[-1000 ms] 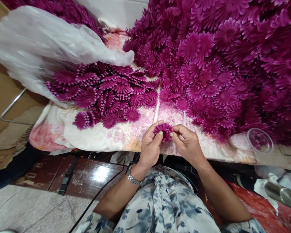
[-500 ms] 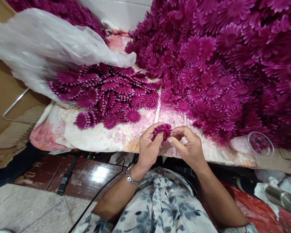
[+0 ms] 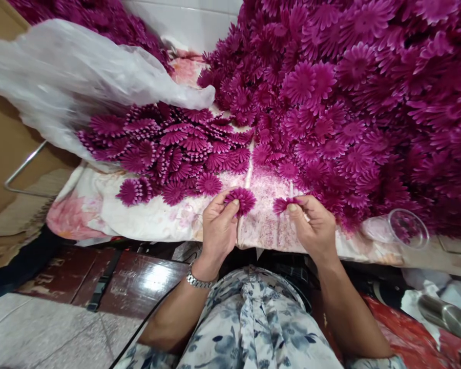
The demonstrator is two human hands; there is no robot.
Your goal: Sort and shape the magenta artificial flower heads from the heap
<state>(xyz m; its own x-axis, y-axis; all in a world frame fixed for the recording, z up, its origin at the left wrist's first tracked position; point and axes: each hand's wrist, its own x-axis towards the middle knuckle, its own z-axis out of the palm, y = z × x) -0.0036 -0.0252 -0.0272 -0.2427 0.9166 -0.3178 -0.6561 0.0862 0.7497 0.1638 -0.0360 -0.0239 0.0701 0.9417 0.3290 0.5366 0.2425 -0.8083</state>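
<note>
Between thumb and fingers, my left hand [image 3: 218, 225] pinches a round magenta artificial flower [image 3: 245, 201], its petals facing up. A second magenta flower piece [image 3: 280, 205], seen nearly edge-on, is pinched in my right hand [image 3: 315, 223]. The hands are apart, both over the front of the cloth-covered table [image 3: 263, 225]. Just beyond my left hand lies a pile of stacked magenta flowers [image 3: 172, 138]. Past my right hand rises a large heap of loose magenta flowers [image 3: 353, 118].
A clear plastic bag [image 3: 92, 66] drapes over the left pile. On the right edge lies a clear plastic cup [image 3: 409, 228]. A cardboard box [image 3: 7, 123] stands at far left. Below are a dark red bench [image 3: 138, 279] and a metal cylinder [image 3: 445, 315].
My hands have drawn apart from one flower bunch, left hand moving left and right hand moving right. Each now holds its own flower piece.
</note>
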